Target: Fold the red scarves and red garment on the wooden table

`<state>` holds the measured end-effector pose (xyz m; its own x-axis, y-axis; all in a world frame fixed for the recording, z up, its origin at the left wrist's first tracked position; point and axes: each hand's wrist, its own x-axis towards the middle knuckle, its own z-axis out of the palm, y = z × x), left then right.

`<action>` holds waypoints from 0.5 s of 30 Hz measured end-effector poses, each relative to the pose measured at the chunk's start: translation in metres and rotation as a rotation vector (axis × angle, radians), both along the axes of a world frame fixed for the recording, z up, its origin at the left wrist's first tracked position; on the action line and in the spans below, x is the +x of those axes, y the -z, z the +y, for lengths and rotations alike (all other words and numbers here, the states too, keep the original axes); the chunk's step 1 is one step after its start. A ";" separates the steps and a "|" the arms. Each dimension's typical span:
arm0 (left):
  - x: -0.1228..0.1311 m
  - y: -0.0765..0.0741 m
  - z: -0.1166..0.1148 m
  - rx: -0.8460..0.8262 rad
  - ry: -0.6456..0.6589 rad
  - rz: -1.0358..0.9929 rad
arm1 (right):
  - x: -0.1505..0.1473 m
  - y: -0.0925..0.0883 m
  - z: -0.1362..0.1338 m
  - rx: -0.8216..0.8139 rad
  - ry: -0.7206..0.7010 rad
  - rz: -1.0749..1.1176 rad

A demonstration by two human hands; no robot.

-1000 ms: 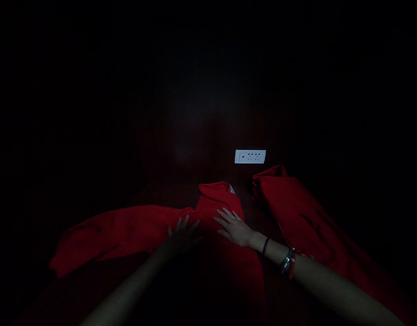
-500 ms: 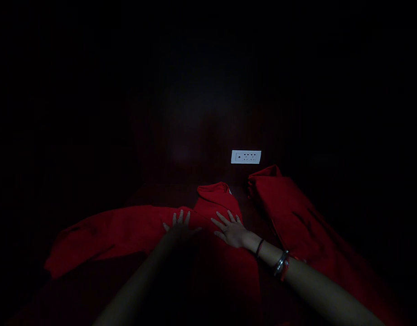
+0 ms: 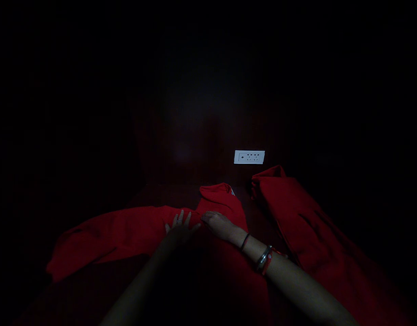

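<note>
A red long-sleeved garment lies in front of me, its collar end at the far side with a small white bit at the edge. One sleeve stretches out to the left. My left hand rests flat and open, fingers spread, where that sleeve meets the body. Just to its right, my right hand has its fingers drawn together on the cloth near the shoulder; the fingertips are partly hidden. Bracelets circle the right wrist and forearm. Much of the near part of the garment is lost in shadow.
On the right lies another folded red cloth piece, running toward me. A white socket plate is on the dark wall behind. Dark reddish surface shows behind the sleeve. Deep darkness hides the surroundings.
My right hand has shifted left toward my left hand, and its spread fingers have closed on the cloth. My left hand stays spread on the garment.
</note>
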<state>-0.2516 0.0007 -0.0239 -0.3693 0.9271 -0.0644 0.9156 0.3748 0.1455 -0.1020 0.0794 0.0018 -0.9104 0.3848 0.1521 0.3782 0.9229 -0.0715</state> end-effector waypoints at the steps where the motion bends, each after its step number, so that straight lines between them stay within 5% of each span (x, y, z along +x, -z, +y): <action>1: -0.002 -0.003 -0.002 -0.001 0.004 -0.002 | -0.001 0.007 -0.001 0.008 0.003 -0.006; 6: -0.014 -0.014 -0.004 -0.111 -0.034 -0.042 | 0.009 0.024 0.002 -0.037 0.055 -0.053; 15: -0.012 -0.024 0.000 -0.212 -0.089 -0.082 | -0.003 0.018 -0.001 -0.012 0.132 -0.031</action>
<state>-0.2639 0.0011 0.0004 -0.4346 0.8536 -0.2872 0.8659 0.4837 0.1273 -0.1048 0.0781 -0.0166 -0.8558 0.5033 0.1194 0.4986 0.8641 -0.0685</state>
